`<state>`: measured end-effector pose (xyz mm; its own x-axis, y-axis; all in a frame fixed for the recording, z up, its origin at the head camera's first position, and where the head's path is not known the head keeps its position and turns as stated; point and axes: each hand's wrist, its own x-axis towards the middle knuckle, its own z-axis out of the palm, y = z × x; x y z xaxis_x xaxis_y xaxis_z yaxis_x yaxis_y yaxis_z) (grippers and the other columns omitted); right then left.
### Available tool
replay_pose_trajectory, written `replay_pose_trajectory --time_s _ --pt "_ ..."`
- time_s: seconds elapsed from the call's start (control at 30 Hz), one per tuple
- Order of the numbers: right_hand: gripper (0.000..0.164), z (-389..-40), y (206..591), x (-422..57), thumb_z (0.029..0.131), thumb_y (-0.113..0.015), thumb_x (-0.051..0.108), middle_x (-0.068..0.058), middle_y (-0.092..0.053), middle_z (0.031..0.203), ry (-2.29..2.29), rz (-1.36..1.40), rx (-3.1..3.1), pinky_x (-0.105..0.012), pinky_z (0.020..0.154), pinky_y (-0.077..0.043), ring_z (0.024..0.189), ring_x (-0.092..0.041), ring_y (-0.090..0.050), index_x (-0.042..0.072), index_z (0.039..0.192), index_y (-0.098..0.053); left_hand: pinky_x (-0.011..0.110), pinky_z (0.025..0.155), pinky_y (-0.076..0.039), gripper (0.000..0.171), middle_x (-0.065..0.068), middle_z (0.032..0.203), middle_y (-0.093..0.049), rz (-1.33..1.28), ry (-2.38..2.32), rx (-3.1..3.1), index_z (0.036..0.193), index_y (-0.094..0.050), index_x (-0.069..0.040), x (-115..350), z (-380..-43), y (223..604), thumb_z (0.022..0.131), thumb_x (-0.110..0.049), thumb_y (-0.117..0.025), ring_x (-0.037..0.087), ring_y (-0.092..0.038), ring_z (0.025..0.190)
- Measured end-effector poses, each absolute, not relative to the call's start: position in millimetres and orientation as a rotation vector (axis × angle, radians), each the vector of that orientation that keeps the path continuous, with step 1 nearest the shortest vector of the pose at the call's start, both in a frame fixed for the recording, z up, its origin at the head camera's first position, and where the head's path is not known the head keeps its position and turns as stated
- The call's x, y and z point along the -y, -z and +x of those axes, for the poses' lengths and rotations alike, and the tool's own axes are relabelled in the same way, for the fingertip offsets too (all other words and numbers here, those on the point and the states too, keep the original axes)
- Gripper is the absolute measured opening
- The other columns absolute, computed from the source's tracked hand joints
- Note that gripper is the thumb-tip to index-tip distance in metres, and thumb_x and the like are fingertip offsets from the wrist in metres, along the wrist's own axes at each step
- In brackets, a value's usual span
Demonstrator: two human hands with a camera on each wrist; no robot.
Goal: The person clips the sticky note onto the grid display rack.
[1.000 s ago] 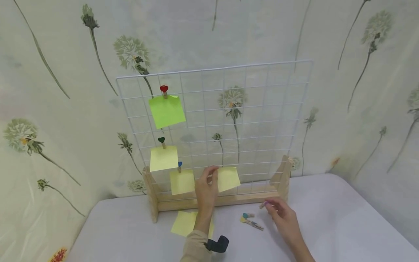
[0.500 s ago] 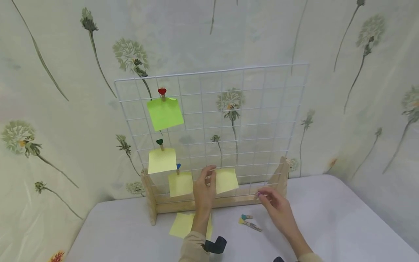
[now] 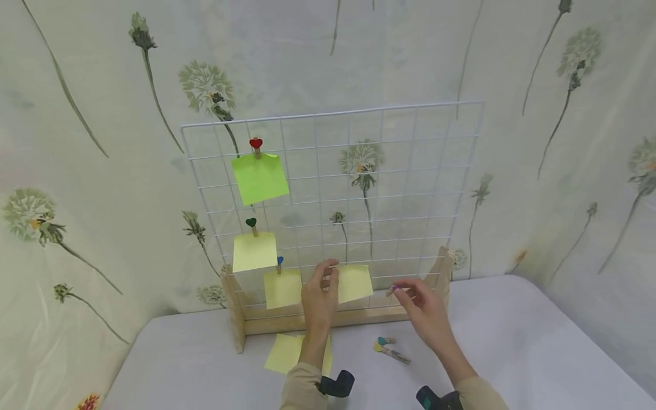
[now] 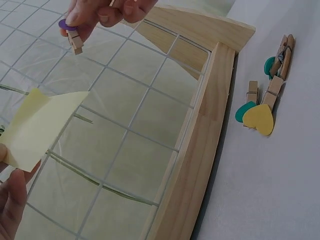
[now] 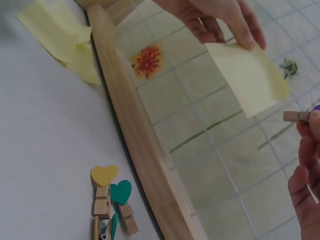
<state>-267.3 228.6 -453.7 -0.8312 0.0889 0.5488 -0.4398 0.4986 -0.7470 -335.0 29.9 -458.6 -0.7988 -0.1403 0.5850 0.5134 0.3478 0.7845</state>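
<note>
At the lower middle of the wire grid (image 3: 333, 114), my left hand (image 3: 319, 302) pinches a pale yellow sticky note (image 3: 355, 283) by its left edge, against the wires. My right hand (image 3: 429, 314) holds a small wooden clothespin (image 4: 75, 42) with a purple top between thumb and fingers. In the right wrist view, the clothespin's wooden tips point toward the note, a short gap away. Three notes hang on the grid's left side: a bright green note (image 3: 260, 179) under a red heart clip (image 3: 256, 143), and two yellow ones under dark green and blue heart clips.
A wooden stand (image 3: 369, 315) carries the grid on a white-covered table (image 3: 512, 341). Loose clothespins with a yellow heart (image 4: 258, 120) and teal hearts lie in front of it. More yellow notes (image 3: 283, 353) lie under my left forearm. Dandelion-patterned cloth hangs behind.
My right hand has moved left and up from above the table to the grid, bringing the purple-topped clothespin nearer the note. The left hand keeps its hold on the note.
</note>
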Motion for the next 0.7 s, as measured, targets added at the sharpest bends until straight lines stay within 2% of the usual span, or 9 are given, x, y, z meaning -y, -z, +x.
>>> replay_pose_trajectory --time_s 0.13,0.3,0.7 --pt "0.017 -280 456 -229 0.092 -0.06 0.014 -0.002 -0.067 0.099 -1.299 0.306 2.223 -0.018 0.066 -0.048 0.081 -0.006 -0.059 0.012 0.109 -0.062 0.02 0.054 -0.052 0.017 0.003 0.097 -0.074 -0.305 1.504 2.054 0.108 -0.066 -0.026 -30 -335 459 0.093 -0.025 -0.06 0.014 -0.069 0.068" --pt "0.018 -288 451 -226 0.094 -0.058 0.026 0.005 -0.066 0.101 -1.262 0.281 2.284 -0.018 0.07 -0.049 0.083 -0.002 -0.058 0.018 0.11 -0.06 0.02 0.053 -0.051 0.017 0.001 0.098 -0.074 -0.301 1.516 2.054 0.108 -0.065 -0.027 -31 -335 458 0.092 -0.027 -0.061 0.012 -0.068 0.067" --pt "0.018 -302 434 -219 0.094 -0.058 0.029 0.007 -0.066 0.099 -1.199 0.319 2.326 -0.021 0.071 -0.049 0.083 -0.006 -0.058 0.02 0.109 -0.061 0.018 0.05 -0.049 0.017 0.004 0.098 -0.074 -0.303 1.493 2.057 0.109 -0.066 -0.025 -30 -334 458 0.093 -0.026 -0.06 0.013 -0.068 0.065"
